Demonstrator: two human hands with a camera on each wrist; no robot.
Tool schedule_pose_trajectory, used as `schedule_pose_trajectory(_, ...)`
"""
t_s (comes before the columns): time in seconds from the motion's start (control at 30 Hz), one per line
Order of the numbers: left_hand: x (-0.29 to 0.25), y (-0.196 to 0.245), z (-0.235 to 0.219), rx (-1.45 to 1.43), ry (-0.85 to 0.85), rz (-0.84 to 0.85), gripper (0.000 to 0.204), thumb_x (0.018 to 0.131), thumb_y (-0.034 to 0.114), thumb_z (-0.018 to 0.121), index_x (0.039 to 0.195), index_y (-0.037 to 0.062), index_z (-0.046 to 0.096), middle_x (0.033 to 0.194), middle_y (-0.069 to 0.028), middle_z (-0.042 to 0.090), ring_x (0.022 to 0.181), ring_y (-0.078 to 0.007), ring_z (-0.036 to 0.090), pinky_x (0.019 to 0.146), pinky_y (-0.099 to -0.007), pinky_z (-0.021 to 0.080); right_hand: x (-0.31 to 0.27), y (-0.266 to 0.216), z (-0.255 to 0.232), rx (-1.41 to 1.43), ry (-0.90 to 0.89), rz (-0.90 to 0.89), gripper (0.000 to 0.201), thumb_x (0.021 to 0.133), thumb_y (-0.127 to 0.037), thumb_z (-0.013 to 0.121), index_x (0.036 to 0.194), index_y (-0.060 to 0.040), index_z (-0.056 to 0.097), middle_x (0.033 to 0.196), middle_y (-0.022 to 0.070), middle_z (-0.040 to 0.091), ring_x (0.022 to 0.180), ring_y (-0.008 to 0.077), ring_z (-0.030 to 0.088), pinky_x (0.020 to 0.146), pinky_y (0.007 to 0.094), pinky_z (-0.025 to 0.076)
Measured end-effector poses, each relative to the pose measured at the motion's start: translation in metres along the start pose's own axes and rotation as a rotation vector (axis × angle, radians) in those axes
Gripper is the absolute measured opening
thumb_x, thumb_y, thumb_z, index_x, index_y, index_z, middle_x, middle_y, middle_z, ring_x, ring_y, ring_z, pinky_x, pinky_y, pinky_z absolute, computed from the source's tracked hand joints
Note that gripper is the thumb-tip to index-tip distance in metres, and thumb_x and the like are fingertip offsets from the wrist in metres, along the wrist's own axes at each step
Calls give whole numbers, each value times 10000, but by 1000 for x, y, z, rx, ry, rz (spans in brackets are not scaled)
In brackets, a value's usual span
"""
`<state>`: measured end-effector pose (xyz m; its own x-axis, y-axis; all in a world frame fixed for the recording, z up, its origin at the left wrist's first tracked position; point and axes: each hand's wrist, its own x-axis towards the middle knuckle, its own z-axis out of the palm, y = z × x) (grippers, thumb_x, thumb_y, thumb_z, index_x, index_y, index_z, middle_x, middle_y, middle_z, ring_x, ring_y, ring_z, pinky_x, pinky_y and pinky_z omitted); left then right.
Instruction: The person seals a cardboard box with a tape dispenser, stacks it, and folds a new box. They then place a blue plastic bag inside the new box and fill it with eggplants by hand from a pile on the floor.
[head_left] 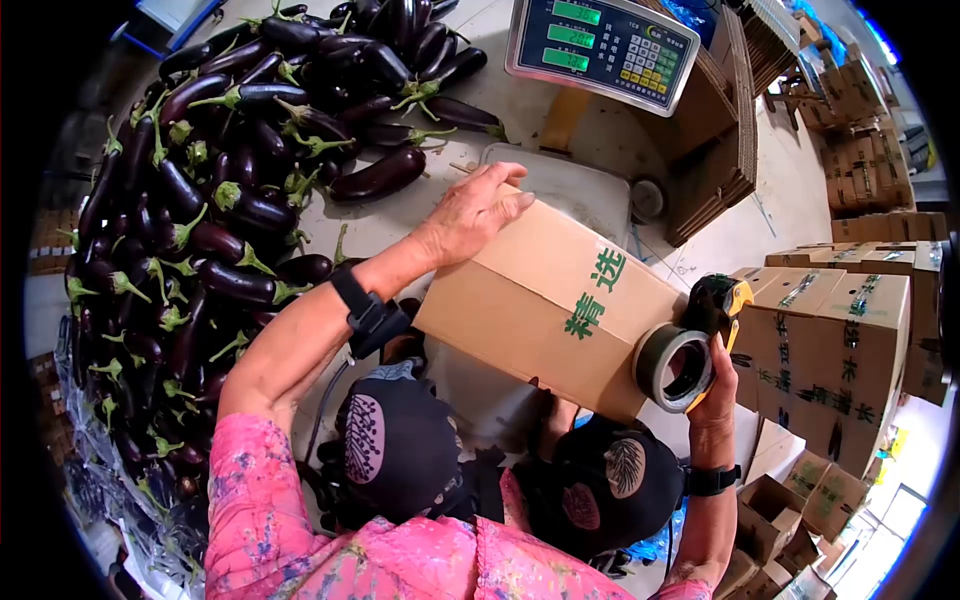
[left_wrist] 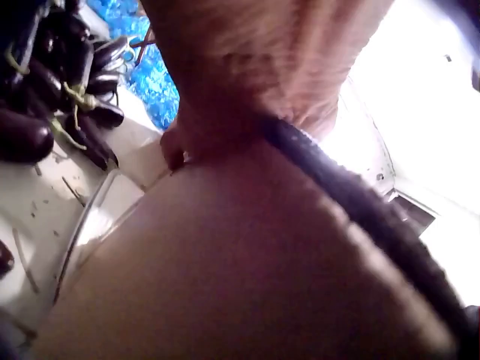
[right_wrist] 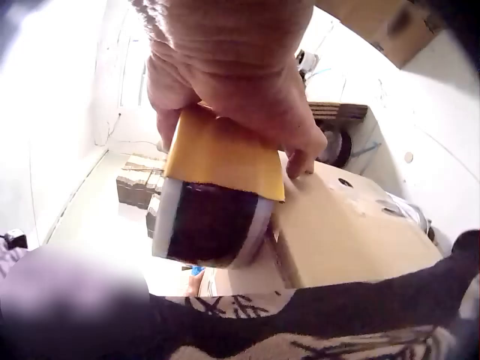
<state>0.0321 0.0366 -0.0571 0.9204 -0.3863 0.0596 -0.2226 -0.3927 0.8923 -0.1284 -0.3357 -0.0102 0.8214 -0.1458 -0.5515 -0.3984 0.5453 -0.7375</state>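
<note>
A closed cardboard box [head_left: 545, 300] with green printed characters lies in front of the person, above the knees. The left hand [head_left: 475, 215] rests on the box's far left corner, its fingers lying along the edge. In the left wrist view that hand [left_wrist: 255, 82] is seen from the wrist side, with the box surface below it. The right hand [head_left: 715, 385] grips a yellow-and-black tape dispenser [head_left: 735, 300] at the box's right end. A wide roll of tape [head_left: 655, 370] sits in the dispenser. The right wrist view shows the dispenser's yellow part [right_wrist: 225, 157] under the palm.
A large heap of eggplants [head_left: 240, 190] covers the left side. A scale display [head_left: 605, 50] stands at the back, its metal platform [head_left: 605, 185] partly behind the box. Flattened cardboard [head_left: 715, 150] leans beside it. Packed boxes [head_left: 825, 350] are stacked at the right.
</note>
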Motion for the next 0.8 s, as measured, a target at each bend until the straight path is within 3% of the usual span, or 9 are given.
schedule_pose_trajectory(0.1,7,7,1,53,52,47,431,968,286,625,1269,-14,556,1185,-207,628,1123,-389,589,954,-431,482,-10,-18,7,-185,-46,-77,446,963,-268,620,1305,12,554,1135,119,688,1009,191,683,930,346,557)
schedule_pose_trajectory(0.2,6,-14,4,561,105,531,389,938,245,654,1224,-10,588,1137,-201,623,1063,-390,587,913,-454,490,-26,-49,49,-537,-60,-204,517,920,-144,640,1391,5,485,1258,91,618,1140,156,607,968,317,504)
schedule_pose_trajectory(0.3,1,22,0,495,336,461,397,910,257,682,1196,-7,606,1130,-194,621,1054,-384,580,910,-446,489,-47,-63,100,-778,-128,-364,614,793,-99,742,1350,-15,498,1203,84,633,1122,170,604,964,299,489)
schedule_pose_trajectory(0.33,3,29,-4,428,336,489,456,929,357,686,1188,-10,603,1093,-159,635,1030,-323,601,924,-405,482,-50,-63,111,-823,-139,-358,650,738,-93,809,1307,-22,505,1195,82,639,1103,172,615,961,304,496)
schedule_pose_trajectory(0.43,-14,91,-20,-297,6,63,589,949,534,627,1185,-4,600,1058,-106,645,1006,-214,612,903,-352,484,-47,-54,133,-1054,-178,-480,705,701,-209,923,1228,-16,496,1101,134,700,1012,191,679,892,340,545)
schedule_pose_trajectory(0.47,-16,104,-26,-406,-103,-1,699,946,666,539,1178,11,609,1030,-59,642,985,-138,607,837,-303,498,-44,-50,139,-1164,-203,-562,734,693,-264,939,1220,-16,491,1065,160,711,976,209,700,855,361,561)
schedule_pose_trajectory(0.57,-18,123,-37,-587,-317,-103,669,960,656,517,1157,25,623,988,-42,648,946,-123,614,784,-284,507,-35,-45,152,-1294,-278,-637,721,702,-235,926,1233,-16,491,1046,177,697,963,259,703,832,364,557)
schedule_pose_trajectory(0.73,-26,117,-41,-814,-279,-179,278,1052,287,517,1117,49,644,922,23,646,843,-24,575,725,-211,490,-25,-40,172,-1403,-316,-699,695,699,-289,914,1197,-15,513,982,188,675,879,335,688,783,400,548)
schedule_pose_trajectory(0.8,-28,109,-44,-864,-253,-273,241,1045,260,540,1104,51,644,911,37,642,815,-25,575,728,-211,490,-23,-39,181,-1452,-368,-742,677,701,-283,909,1184,-14,517,966,190,670,866,350,683,771,406,545)
